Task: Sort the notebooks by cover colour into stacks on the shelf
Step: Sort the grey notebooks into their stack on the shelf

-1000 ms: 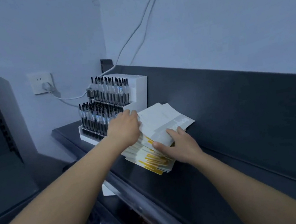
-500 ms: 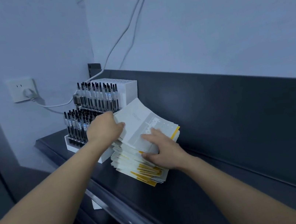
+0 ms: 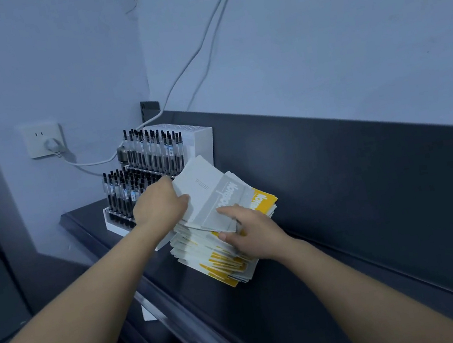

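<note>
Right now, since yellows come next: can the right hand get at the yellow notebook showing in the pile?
Probably yes: the yellow notebook lies just beyond the right hand, its far corner bare. But the grey notebook that hand pinches overlaps it, so that must lift first.

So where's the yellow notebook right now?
Head view, centre: the yellow notebook lies near the top of the stack, half under a grey notebook, just beyond the right hand.
</note>
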Demonstrator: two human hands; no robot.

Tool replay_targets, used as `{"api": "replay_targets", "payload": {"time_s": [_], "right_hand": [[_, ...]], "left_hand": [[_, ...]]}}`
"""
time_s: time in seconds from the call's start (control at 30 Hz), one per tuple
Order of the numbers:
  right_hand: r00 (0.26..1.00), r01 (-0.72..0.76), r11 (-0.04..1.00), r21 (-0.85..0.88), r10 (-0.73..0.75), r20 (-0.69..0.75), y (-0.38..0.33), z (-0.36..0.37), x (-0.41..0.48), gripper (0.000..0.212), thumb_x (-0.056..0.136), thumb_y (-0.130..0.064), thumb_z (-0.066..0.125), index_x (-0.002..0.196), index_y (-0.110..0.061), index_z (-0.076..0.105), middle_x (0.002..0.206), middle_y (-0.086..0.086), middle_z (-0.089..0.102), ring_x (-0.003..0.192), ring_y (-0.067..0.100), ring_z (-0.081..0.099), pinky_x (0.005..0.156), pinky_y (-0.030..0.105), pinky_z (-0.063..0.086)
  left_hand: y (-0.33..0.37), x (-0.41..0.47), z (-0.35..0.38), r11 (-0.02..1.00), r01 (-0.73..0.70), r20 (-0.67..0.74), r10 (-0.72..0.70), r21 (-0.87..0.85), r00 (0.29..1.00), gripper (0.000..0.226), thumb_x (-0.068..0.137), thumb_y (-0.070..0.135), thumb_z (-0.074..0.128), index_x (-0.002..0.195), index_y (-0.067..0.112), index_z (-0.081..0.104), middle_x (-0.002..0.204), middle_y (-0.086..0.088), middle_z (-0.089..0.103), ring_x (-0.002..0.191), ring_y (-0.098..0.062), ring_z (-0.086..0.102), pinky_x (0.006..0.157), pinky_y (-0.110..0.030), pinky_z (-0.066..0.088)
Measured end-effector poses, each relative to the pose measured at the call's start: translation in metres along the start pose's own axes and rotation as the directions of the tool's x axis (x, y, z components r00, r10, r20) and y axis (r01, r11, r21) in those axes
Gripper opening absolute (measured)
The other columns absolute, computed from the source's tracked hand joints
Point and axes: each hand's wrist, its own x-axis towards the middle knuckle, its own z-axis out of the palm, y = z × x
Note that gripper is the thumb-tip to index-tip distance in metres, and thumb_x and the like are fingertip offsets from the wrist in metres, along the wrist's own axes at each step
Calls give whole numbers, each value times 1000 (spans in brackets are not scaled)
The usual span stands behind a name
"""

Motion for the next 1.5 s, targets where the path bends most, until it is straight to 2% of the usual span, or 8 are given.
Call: {"api": "replay_targets", "payload": {"time_s": [0.23,0.33,0.6,0.73,0.83,1.03,1.17,1.5], "right_hand": [[941,-98,989,-113,55,-333,5,2,-11,35,89,-39,60,118,-21,54,112,-1,60,103,23,56,76,33,44],[915,-188,967,-171,109,-388,12,1,-12,29,88,-41,58,105,-18,59,98,0,66,94,24,58,79,34,42],[950,-126,908,399,226,-214,6,-7,-26,36,77,-16,64,112,-15,56,105,-1,63,105,22,54,80,37,50],[956,-131,784,607,262,-133,2,-13,-41,59,49,-35,71,105,-32,51,114,-2,56,115,23,53,90,44,52],[953,-60,700,712,253,-168,2,-20,-55,63,61,-36,83,115,-28,51,112,-5,63,110,18,59,89,38,54],[917,-57,642,765,336,-214,-4,-29,-82,38,93,-12,55,129,-18,46,121,-1,62,107,17,61,91,39,54],[914,-46,665,746,329,-237,-9,-39,-110,33,97,-5,46,123,-25,39,115,3,61,85,21,62,51,15,48],[851,-55,715,697,399,-341,-25,-47,-186,43,94,-3,45,129,-27,42,113,3,63,82,16,59,51,12,45]], "left_hand": [[6,-3,0,993,58,91,-48,-107,995,27,87,34,67,87,10,53,84,-4,57,77,-24,55,56,-30,38],[10,-6,0,982,91,156,-65,-163,986,28,88,34,66,84,8,57,81,-7,61,73,-25,58,53,-28,40],[30,-25,0,940,109,148,-63,-323,987,22,96,26,56,100,6,48,92,-9,56,78,-29,59,60,-31,47],[38,-42,-1,911,98,63,-79,-400,995,27,97,25,53,113,3,51,105,-9,58,91,-28,57,72,-35,46],[50,-59,-1,865,90,21,-92,-494,996,30,97,23,53,120,3,53,117,-12,62,104,-30,60,80,-35,48],[68,-96,-1,786,54,-14,-80,-616,997,27,98,22,52,120,6,51,119,-9,61,105,-26,58,84,-35,47],[77,-115,-1,787,3,-25,-24,-616,999,31,100,22,47,127,7,50,123,-7,60,110,-24,55,81,-27,38],[86,-166,-6,767,-55,86,142,-640,986,23,103,19,31,109,12,53,104,-1,56,97,-22,52,75,-29,35]]}}
